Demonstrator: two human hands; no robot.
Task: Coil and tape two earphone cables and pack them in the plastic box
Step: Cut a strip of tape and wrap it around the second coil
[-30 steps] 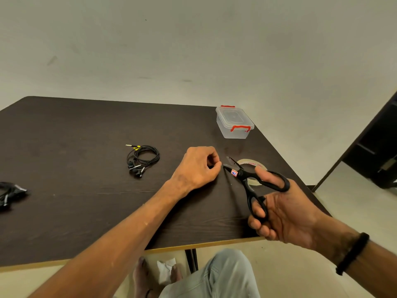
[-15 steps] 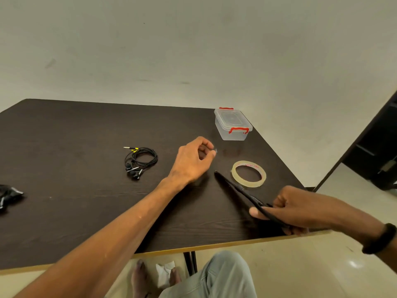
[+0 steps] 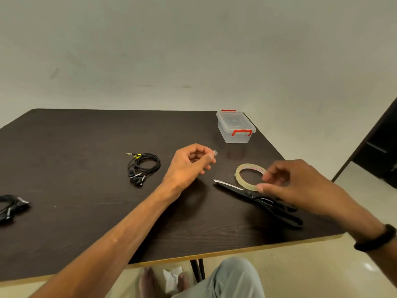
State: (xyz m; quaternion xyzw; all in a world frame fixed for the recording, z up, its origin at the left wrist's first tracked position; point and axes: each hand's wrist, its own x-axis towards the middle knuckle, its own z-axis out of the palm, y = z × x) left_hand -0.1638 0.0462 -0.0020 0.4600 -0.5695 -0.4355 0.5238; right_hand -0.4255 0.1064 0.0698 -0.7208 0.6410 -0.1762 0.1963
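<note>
A coiled black earphone cable with a yellow-marked plug lies on the dark table. A second black earphone bundle sits at the left edge. My left hand hovers right of the coil and pinches a small piece of clear tape between thumb and fingertips. My right hand hangs above the tape roll and the black scissors, fingers loosely curled, holding nothing. The clear plastic box with red clips stands shut at the back right.
The table's front edge runs near my knee. A dark piece of furniture stands off to the right, beyond the table's corner.
My right hand laid the scissors flat on the table, let them go and moved up over the tape roll. My left hand lifted a little with the tape piece.
</note>
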